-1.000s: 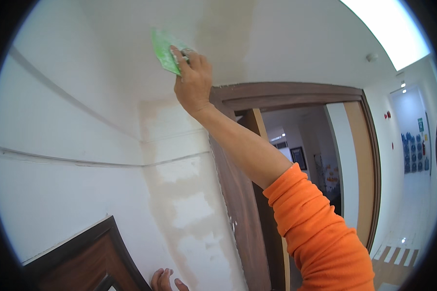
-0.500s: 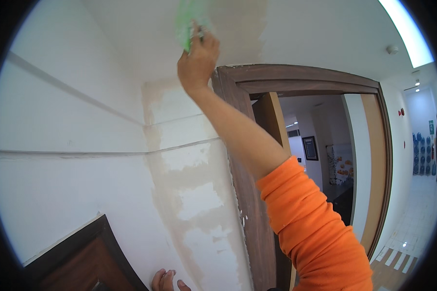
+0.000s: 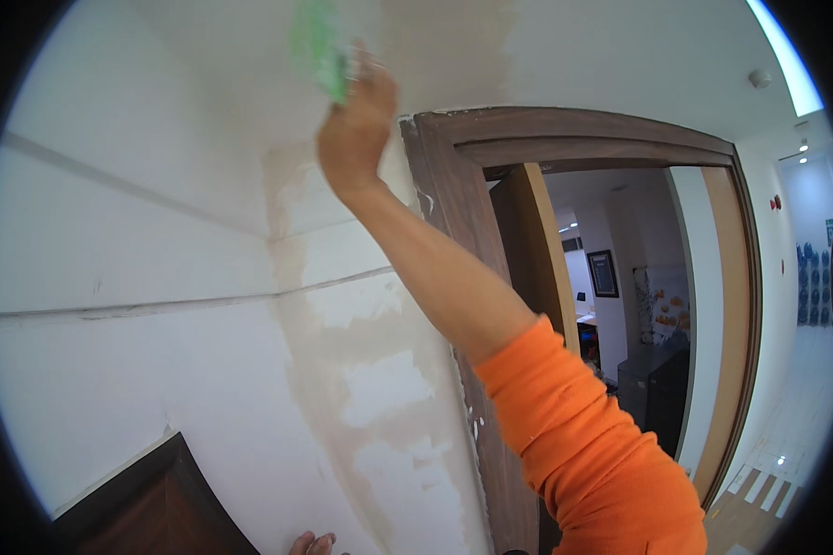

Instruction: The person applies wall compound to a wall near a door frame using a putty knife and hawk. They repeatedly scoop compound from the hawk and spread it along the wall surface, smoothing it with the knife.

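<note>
Head view: the right hand (image 3: 357,129) is closed on the green tool (image 3: 317,51), up-left of it, long axis steep; left hand (image 3: 313,544), far below: grip I cannot tell.

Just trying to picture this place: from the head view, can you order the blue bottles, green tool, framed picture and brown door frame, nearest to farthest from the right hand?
1. Green tool: held in the right hand
2. Brown door frame: right of the hand
3. Framed picture: through the doorway
4. Blue bottles: far down the corridor, at right
</note>
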Motion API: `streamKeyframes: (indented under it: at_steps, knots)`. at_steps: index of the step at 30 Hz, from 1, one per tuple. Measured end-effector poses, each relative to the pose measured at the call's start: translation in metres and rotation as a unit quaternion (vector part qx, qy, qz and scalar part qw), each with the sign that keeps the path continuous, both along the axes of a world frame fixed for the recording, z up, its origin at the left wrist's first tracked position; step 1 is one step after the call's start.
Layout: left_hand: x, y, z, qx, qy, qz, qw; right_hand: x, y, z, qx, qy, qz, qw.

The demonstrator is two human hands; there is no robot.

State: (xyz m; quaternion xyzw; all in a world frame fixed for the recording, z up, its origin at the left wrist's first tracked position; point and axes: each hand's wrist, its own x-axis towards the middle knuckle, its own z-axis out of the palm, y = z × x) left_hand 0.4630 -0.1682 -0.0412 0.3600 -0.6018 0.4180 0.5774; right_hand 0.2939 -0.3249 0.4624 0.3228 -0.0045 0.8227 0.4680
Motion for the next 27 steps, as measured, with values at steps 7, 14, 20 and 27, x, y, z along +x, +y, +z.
streamKeyframes:
  at_steps: [7,14,20,27]
  knots:
    - [0.0,-0.003,-0.009,0.038,0.023,-0.017,0.999,-0.069,0.03,0.049,-0.009,-0.076,0.276,0.958]
    - [-0.001,0.011,-0.01,0.083,0.027,0.058,0.995,0.006,0.006,-0.012,-0.037,0.088,-0.011,0.995]
    - [-0.005,0.003,-0.007,0.064,0.021,0.024,0.997,-0.143,0.162,0.029,-0.206,-0.149,-0.148,0.956]
    - [0.001,0.005,-0.01,0.078,0.005,0.023,0.997,-0.132,0.127,0.042,-0.14,-0.121,-0.224,0.957]
